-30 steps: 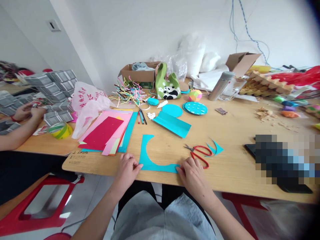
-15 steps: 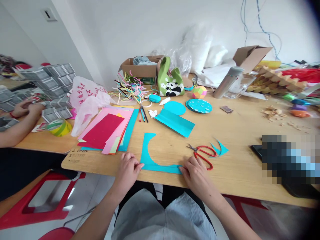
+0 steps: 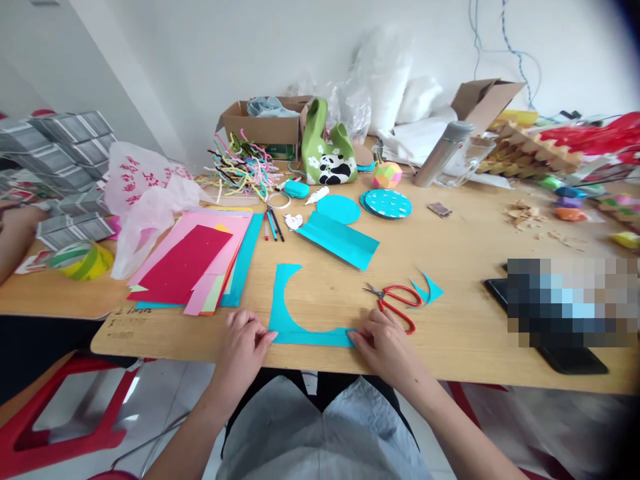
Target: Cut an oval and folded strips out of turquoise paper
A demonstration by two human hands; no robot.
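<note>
A blue paper offcut (image 3: pixel 280 313) with a large curved cutout lies flat near the table's front edge. My left hand (image 3: pixel 245 343) pinches its lower left corner, thumb and fingers together. At its lower right end, my right hand (image 3: pixel 379 338) pinches the strip in the same way. Red-handled scissors (image 3: pixel 400 300) rest just beyond my right hand, blades parted. Small blue paper scraps (image 3: pixel 429 291) lie to their right. Farther back are a folded blue sheet (image 3: pixel 340 241), a blue paper circle (image 3: pixel 338 209) and white-patterned blue discs (image 3: pixel 387 203).
Coloured paper sheets (image 3: pixel 185 267) are stacked at left, beside a plastic bag (image 3: pixel 150 187) and a tape roll (image 3: pixel 83 260). Pens (image 3: pixel 273 225), pipe cleaners (image 3: pixel 245 167), a panda bag (image 3: pixel 330 157) and a steel flask (image 3: pixel 443 155) stand behind. Another person's arm (image 3: pixel 17 240) shows at far left.
The view has shifted, so most things appear farther left. Both hands keep their pinch on the blue paper offcut, which stays flat on the table.
</note>
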